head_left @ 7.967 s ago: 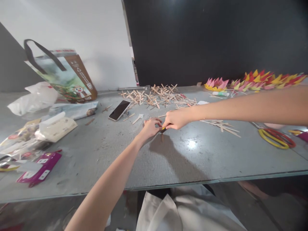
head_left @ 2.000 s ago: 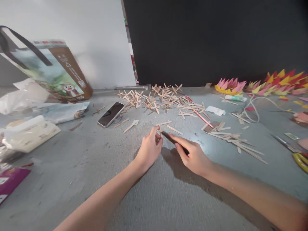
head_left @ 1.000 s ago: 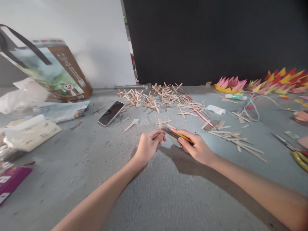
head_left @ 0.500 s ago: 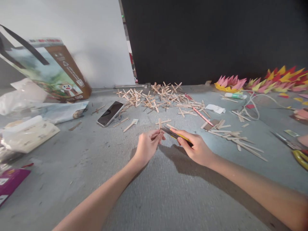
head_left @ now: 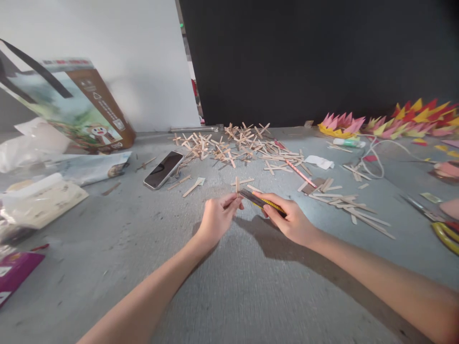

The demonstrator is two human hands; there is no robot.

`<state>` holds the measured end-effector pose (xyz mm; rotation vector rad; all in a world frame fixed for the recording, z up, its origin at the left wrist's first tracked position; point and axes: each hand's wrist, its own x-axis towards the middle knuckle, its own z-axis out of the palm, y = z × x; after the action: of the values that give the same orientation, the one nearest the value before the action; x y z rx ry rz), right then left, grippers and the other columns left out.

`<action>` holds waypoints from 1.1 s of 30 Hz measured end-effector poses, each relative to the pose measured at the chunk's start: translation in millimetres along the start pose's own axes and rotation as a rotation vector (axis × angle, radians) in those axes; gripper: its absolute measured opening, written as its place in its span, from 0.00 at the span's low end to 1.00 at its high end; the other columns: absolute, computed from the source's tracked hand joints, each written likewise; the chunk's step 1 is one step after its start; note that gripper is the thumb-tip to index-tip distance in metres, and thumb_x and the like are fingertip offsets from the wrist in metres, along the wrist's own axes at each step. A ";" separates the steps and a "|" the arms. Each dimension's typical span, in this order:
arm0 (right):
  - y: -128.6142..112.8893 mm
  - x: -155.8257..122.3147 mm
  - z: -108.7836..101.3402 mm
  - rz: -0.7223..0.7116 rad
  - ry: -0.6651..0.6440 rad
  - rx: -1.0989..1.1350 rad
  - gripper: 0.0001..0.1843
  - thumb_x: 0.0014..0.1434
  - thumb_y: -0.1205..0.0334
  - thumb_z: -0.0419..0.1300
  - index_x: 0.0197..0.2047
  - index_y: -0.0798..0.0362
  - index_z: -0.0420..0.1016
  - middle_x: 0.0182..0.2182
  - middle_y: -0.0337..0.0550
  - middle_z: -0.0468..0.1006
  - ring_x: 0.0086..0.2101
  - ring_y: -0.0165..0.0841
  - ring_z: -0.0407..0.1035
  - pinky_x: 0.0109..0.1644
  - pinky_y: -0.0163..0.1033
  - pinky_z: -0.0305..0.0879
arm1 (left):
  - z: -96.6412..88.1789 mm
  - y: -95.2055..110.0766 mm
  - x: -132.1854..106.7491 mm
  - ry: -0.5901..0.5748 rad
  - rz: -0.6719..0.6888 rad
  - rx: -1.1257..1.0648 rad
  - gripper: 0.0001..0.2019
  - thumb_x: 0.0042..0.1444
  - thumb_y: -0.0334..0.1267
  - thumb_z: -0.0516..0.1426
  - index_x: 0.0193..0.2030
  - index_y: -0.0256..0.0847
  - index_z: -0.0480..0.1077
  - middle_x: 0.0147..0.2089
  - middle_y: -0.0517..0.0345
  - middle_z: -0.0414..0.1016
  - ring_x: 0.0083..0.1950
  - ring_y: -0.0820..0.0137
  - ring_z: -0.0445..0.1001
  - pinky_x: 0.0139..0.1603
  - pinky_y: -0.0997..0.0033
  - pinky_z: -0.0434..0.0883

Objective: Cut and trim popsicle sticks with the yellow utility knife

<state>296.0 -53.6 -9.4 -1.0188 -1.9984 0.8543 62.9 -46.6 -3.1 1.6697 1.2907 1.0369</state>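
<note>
My left hand (head_left: 219, 217) pinches a short wooden stick (head_left: 237, 183) that points up from the fingertips. Wrapped around a black and yellow utility knife (head_left: 267, 204), my right hand (head_left: 292, 222) holds its tip against or very close to the stick, just above the left fingers. Whether the blade is cutting in cannot be made out at this size. Beyond both hands lies a heap of wooden sticks (head_left: 229, 145), many of them crossed over one another. More loose sticks (head_left: 344, 203) lie to the right of the knife.
A phone (head_left: 164, 170) lies left of the heap, and a printed bag (head_left: 89, 107) stands at the back left. A pencil (head_left: 301, 173), folded paper pieces (head_left: 342, 125), a white cable (head_left: 382, 167) and scissors (head_left: 439, 224) are on the right. Another person's fingers (head_left: 451, 209) show at the right edge.
Little differs. The whole view has shifted slightly, and both hands keep their hold on the stick and the knife. The knife's tip stays by the stick.
</note>
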 end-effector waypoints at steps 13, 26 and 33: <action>9.4 7.8 -16.8 -0.107 -0.035 -0.032 0.24 0.75 0.56 0.52 0.70 0.49 0.69 0.33 0.40 0.75 0.27 0.28 0.61 0.32 0.33 0.61 | -0.3 2.4 3.3 -0.127 -0.068 -0.310 0.17 0.64 0.51 0.59 0.35 0.38 0.78 0.29 0.57 0.71 0.27 0.75 0.61 0.30 0.73 0.62; 16.2 13.2 -26.3 -0.102 -0.130 -0.011 0.22 0.75 0.54 0.53 0.67 0.48 0.73 0.38 0.45 0.81 0.30 0.30 0.69 0.35 0.35 0.68 | 1.9 -2.0 -1.6 0.002 0.026 0.066 0.16 0.66 0.46 0.56 0.30 0.39 0.75 0.24 0.63 0.66 0.24 0.76 0.54 0.26 0.74 0.53; 16.1 8.3 -19.5 0.071 -0.030 0.272 0.25 0.74 0.51 0.55 0.69 0.50 0.70 0.30 0.38 0.72 0.21 0.24 0.55 0.22 0.31 0.53 | 4.7 0.2 0.8 -0.012 -0.037 -0.174 0.16 0.65 0.50 0.58 0.40 0.38 0.78 0.34 0.55 0.78 0.27 0.75 0.66 0.28 0.75 0.64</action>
<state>314.6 -34.6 -9.8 -0.9277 -1.8176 1.1505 67.4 -46.2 -4.6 1.5136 1.1836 1.0832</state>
